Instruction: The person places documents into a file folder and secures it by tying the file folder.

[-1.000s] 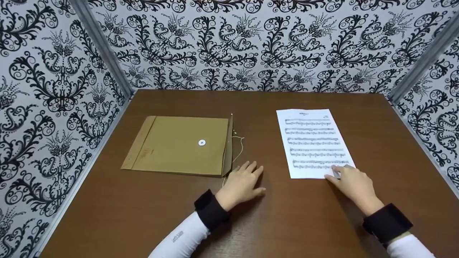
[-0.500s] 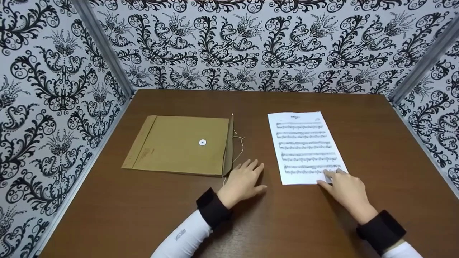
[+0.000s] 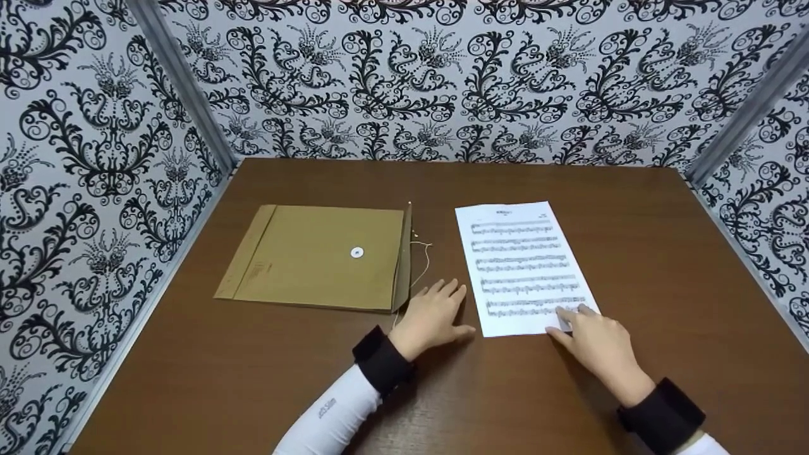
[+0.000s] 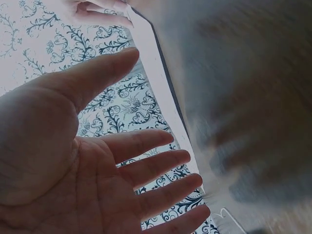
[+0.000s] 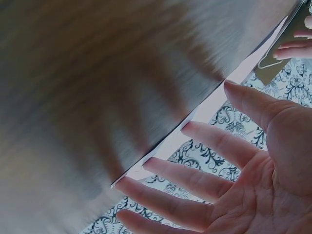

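A sheet of printed music (image 3: 521, 268) lies flat on the brown table, right of centre in the head view. My right hand (image 3: 600, 344) rests its fingertips on the sheet's near right corner, the thumb at the near edge. In the right wrist view its fingers (image 5: 195, 183) are fairly straight against the sheet (image 5: 209, 107). My left hand (image 3: 431, 316) stays spread beside the near right corner of a brown string-tie envelope (image 3: 316, 259). Nothing is in the left palm (image 4: 97, 180). The envelope's flap (image 3: 403, 259) stands raised along its right side.
A thin string (image 3: 428, 256) trails from the envelope's flap side, partly hidden by the left hand. A white button (image 3: 357, 252) sits on the envelope. Patterned walls (image 3: 404, 76) enclose the wooden table (image 3: 253, 379) at the back and sides.
My right hand has slid the music sheet left and slightly toward me, closer to the envelope. The left hand has barely shifted, and the envelope stays in place.
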The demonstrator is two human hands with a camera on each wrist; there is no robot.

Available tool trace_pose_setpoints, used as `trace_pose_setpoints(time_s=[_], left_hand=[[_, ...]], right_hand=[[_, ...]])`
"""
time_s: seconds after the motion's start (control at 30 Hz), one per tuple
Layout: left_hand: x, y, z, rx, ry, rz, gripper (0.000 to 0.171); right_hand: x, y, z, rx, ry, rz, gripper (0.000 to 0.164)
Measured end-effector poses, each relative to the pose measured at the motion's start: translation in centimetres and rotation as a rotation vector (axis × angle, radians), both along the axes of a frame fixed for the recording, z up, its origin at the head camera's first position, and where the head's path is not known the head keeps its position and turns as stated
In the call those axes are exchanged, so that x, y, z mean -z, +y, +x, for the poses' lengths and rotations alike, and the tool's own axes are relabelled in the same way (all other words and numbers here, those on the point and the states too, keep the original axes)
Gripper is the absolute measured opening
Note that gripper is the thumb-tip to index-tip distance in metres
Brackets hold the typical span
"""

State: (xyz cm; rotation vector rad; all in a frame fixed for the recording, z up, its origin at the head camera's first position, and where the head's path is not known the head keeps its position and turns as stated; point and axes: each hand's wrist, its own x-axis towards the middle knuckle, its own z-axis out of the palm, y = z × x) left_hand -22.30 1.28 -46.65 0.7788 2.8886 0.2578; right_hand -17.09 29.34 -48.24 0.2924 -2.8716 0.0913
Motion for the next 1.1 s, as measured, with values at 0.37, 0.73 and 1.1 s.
trace_pose_setpoints(time_s=[0.37,0.73,1.1], left_hand=[[0.4,0.3,-0.7,-0.006,-0.014,0.005,0.093],[0.6,0.4,-0.9,-0.026,0.03,-0.043,0.104],[0.5,0.4,-1.3,-0.024,0.026,-0.041,0.107]], right_hand=[[0.2,-1.3,0.7,-0.023,0.011,0.034,0.037],[0.1,-2.2,0.8,-0.041,0.017,0.043,0.036],[-0.1,-3.2,1.3,-0.042,-0.011,0.061,0.034]])
